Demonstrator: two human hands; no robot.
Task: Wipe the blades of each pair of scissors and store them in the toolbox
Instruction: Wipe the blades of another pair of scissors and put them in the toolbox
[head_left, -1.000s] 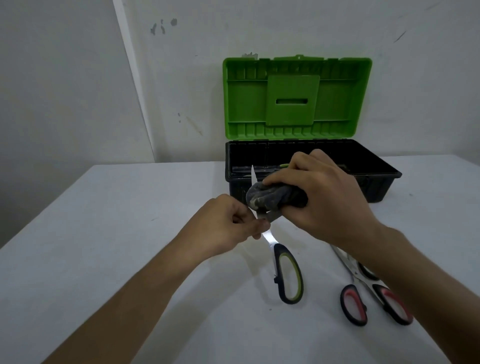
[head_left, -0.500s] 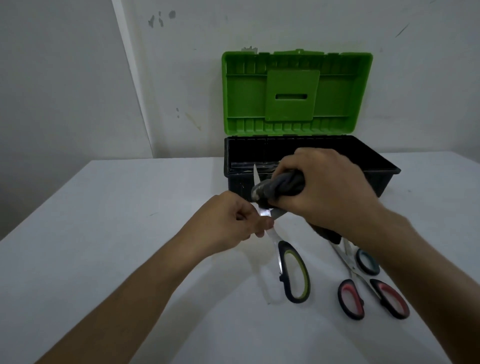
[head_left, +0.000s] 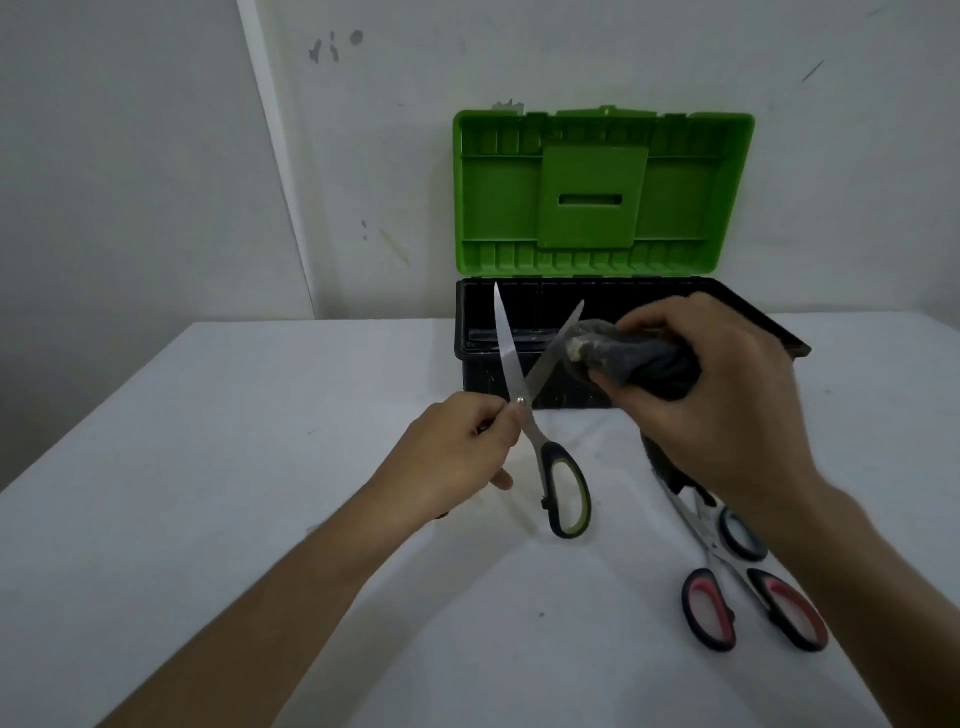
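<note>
Head view: my left hand (head_left: 462, 457) pinches the open green-handled scissors (head_left: 524, 410) at the pivot. My right hand (head_left: 711, 395) grips a dark rag (head_left: 618, 358) against the right blade.

— Blades of the green-handled scissors (head_left: 524, 410)?
— Spread wide into a V now, tips up in front of the toolbox's near wall; a second ago nearly closed, one narrow sliver showing above the rag.
— And the rag (head_left: 623, 358)?
— Slid outward to the right-hand blade, bunched near its tip instead of down by the pivot.
— Right hand (head_left: 722, 395)?
— Moved up and right with the rag, away from the left.
— Left hand (head_left: 467, 447)?
— Pinching at the pivot screw, apart from the right hand rather than touching it.
</note>
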